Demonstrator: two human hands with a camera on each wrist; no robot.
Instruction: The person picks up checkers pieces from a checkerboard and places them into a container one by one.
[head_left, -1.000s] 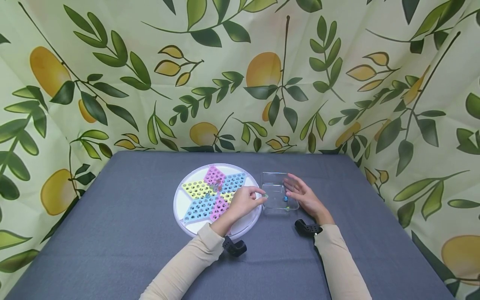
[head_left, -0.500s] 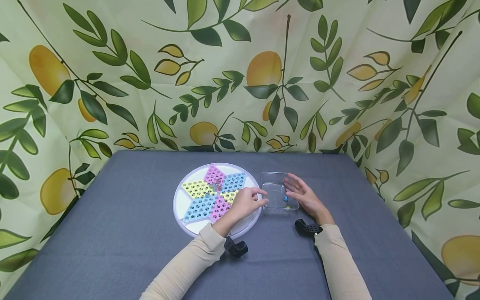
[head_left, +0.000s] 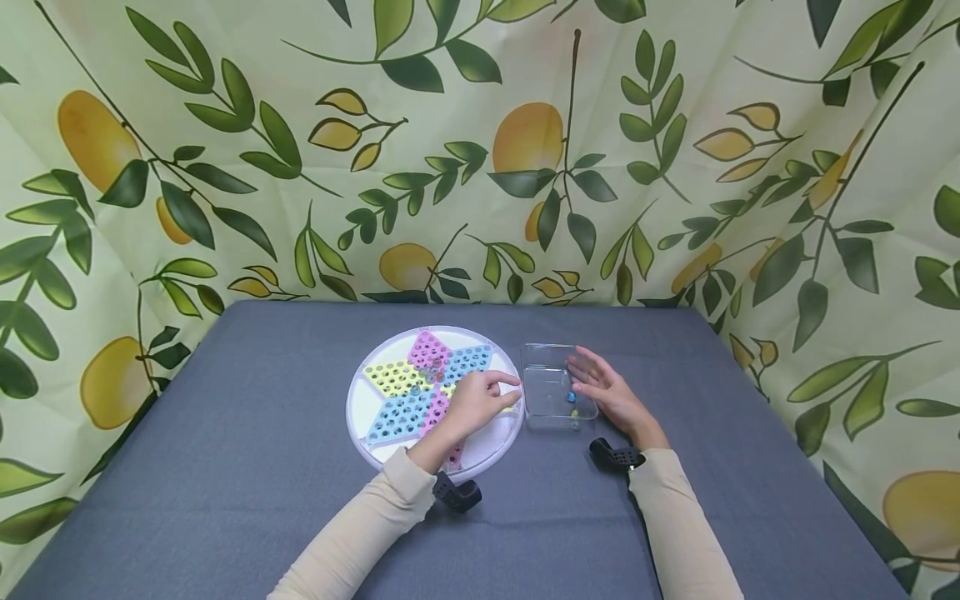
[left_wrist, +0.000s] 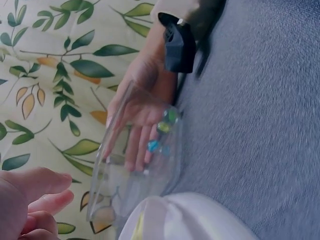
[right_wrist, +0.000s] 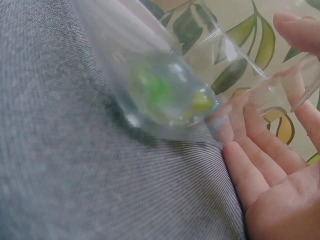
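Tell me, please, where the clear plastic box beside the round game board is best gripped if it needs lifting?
Probably by its two long side walls, from above: the clear box sits upright and open-topped. The right hand already rests against its right wall; marbles lie loose inside, so keep it level.

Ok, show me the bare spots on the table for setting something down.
Bare grey table left of the marble board, and right of the right hand. Crowded between: left hand, clear box.
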